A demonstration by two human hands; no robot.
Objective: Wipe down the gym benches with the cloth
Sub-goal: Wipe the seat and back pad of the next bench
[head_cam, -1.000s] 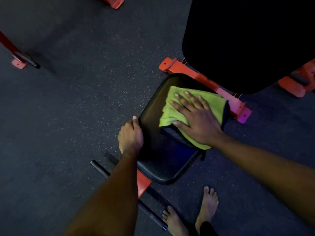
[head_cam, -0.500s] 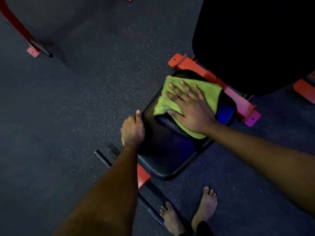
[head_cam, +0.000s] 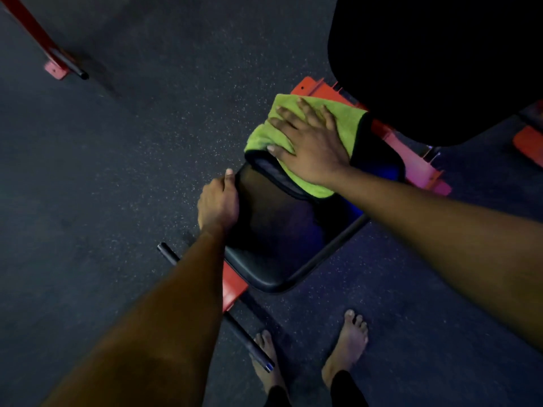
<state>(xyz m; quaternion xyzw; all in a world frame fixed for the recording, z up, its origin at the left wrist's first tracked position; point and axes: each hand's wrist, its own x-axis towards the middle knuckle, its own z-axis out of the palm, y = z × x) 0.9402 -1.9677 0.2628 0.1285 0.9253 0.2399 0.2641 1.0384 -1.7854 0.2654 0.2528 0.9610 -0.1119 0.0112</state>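
The right hand (head_cam: 311, 148) lies flat on the green cloth (head_cam: 264, 136), fingers straight and spread, pressing it onto the far end of the black seat (head_cam: 279, 230), just under the big dark backrest (head_cam: 440, 69). The cloth spills over the seat's far left corner, close to the red frame (head_cam: 411, 160). The left hand (head_cam: 219, 204) grips the seat's left edge, thumb along the rim, fingers curled down out of sight. Two bare feet (head_cam: 346, 345) stand on the speckled floor (head_cam: 117, 171) beside a black bar (head_cam: 244, 336).
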